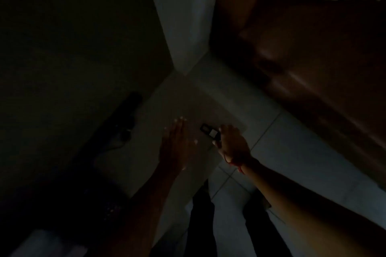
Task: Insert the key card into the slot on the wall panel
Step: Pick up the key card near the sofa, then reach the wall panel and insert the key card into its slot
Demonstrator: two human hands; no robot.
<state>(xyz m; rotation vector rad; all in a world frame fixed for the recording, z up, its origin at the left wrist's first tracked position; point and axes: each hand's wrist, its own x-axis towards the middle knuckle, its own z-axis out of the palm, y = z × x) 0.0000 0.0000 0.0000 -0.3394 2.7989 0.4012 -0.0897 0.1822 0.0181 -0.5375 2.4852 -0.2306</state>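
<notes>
The scene is very dark. My right hand (232,142) is closed around a small dark key card or key tag (211,132) with a pale square on it, which sticks out to the left of my fingers. My left hand (177,144) hovers just left of it, flat, fingers spread and holding nothing. A red thread circles my right wrist. No wall panel or slot can be made out in the dimness.
A pale wall corner (183,27) rises ahead. A brown wooden door or cabinet (313,58) fills the right. A dark strip with cables (123,123) lies at the left on the pale tiled floor (282,152). My dark-trousered legs (202,225) are below.
</notes>
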